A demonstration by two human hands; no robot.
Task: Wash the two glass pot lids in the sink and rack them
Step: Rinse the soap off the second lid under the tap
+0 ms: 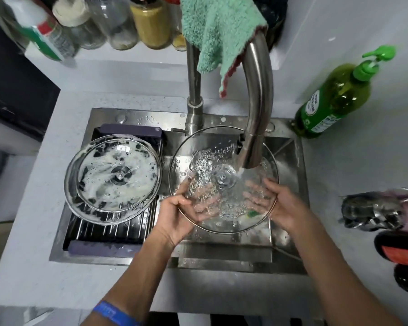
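Observation:
One glass lid (222,158) is held over the steel sink (290,175) under running water from the faucet (257,109). My left hand (181,215) grips its near left rim, with the fingers under the glass. At the right rim, my right hand (283,205) holds it the same way. Water bubbles across the glass around its centre knob. A second glass lid (113,180), covered in white suds, lies knob-down on the dark slatted rack (108,229) over the sink's left half.
A green soap pump bottle (335,95) stands at the sink's back right. A green cloth (217,27) hangs over the faucet. Jars and bottles (149,22) line the back ledge. A green-yellow sponge (252,214) shows through the lid. Packets (386,215) lie on the right counter.

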